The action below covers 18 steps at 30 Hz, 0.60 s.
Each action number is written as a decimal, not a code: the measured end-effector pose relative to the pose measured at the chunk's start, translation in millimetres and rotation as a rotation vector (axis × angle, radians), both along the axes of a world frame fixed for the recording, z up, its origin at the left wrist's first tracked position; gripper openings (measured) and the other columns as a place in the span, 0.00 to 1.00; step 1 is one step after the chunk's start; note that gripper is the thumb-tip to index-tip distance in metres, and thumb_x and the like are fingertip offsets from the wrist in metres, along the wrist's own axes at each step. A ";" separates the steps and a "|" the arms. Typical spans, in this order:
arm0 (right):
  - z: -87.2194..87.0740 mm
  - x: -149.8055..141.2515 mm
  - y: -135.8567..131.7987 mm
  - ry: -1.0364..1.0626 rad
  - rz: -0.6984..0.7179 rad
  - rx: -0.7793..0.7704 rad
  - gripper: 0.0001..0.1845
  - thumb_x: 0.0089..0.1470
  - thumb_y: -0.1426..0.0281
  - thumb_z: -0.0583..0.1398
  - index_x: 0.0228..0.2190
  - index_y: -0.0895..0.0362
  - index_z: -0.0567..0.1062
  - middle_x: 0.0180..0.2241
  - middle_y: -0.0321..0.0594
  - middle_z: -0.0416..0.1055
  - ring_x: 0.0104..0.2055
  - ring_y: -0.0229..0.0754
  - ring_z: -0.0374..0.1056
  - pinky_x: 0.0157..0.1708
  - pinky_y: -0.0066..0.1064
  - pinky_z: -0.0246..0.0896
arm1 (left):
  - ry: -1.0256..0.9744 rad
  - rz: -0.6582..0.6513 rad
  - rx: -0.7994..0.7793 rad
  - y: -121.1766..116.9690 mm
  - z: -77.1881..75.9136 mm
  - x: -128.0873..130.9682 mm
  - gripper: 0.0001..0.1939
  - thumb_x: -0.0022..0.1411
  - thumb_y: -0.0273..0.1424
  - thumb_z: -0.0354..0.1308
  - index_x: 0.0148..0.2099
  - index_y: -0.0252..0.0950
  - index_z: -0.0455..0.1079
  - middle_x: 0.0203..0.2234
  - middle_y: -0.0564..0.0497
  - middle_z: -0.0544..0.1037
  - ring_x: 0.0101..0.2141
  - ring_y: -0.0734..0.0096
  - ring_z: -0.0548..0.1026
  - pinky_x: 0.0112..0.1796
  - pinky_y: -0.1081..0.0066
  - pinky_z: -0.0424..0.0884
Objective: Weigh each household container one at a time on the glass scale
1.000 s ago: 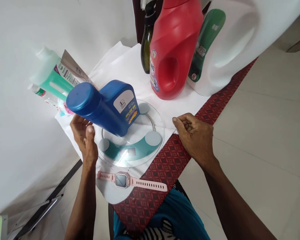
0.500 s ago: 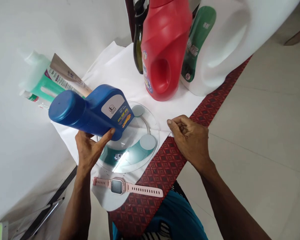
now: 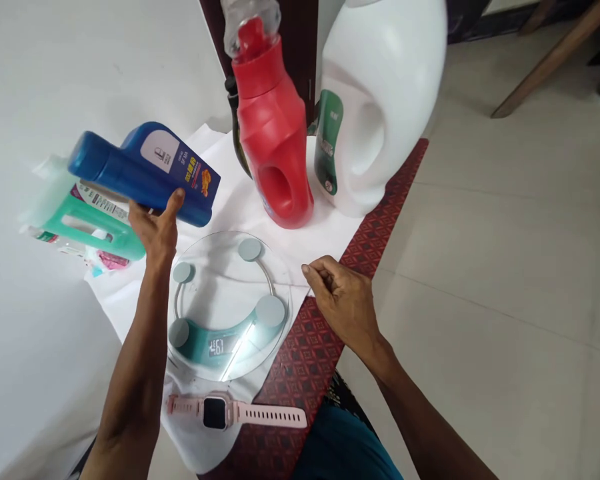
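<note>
My left hand (image 3: 157, 227) is wrapped around a blue plastic jug (image 3: 180, 175) with a printed label and holds it tilted, cap to the left, above the white cloth. Below and to the right of the jug lies a round glass scale (image 3: 215, 277), its display lit and nothing standing on it. My right hand (image 3: 347, 303) is loosely curled near the table's right edge, thumb against the fingers, and nothing shows in it. A pink-strapped smartwatch (image 3: 215, 412) lies in front of the scale.
A red detergent bottle (image 3: 275, 133) and a large white jug (image 3: 380, 100) stand at the back, with a dark pump bottle (image 3: 237, 133) behind. On the left is a green bottle (image 3: 110, 233). White cloth covers part of the red patterned table cover (image 3: 300, 360).
The blue jug in my left hand has moved up and left, away from over the scale, which now shows fully. My right hand stays curled near the edge. The view has shifted.
</note>
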State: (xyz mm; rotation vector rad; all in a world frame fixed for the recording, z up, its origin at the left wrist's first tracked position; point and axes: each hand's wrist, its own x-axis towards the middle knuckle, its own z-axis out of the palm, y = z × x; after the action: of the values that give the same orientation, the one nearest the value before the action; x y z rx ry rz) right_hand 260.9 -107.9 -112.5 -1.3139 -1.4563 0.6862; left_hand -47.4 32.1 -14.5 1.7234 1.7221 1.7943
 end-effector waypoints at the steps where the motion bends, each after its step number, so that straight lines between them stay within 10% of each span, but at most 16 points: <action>1: 0.2 -0.1 0.2 -0.002 0.002 0.002 0.17 0.70 0.61 0.60 0.27 0.51 0.70 0.21 0.30 0.68 0.21 0.37 0.60 0.28 0.33 0.57 | -0.018 0.012 0.001 12.4 -2.4 1.6 0.33 0.50 0.48 0.78 0.51 0.39 0.71 0.48 0.42 0.82 0.48 0.51 0.83 0.52 0.48 0.84; 18: -0.3 0.2 -0.4 -0.005 0.007 0.013 0.17 0.71 0.61 0.60 0.28 0.51 0.70 0.21 0.30 0.68 0.20 0.37 0.59 0.27 0.33 0.55 | 0.105 0.163 -0.250 75.9 -35.9 60.0 0.30 0.49 0.42 0.78 0.41 0.43 0.60 0.34 0.48 0.76 0.43 0.47 0.79 0.47 0.53 0.75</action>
State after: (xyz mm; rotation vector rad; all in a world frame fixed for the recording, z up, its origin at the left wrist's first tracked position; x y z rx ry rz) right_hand 261.1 -108.3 -112.7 -1.3020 -1.4675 0.6767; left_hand 12.7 108.0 -50.3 1.6421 2.0824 1.4882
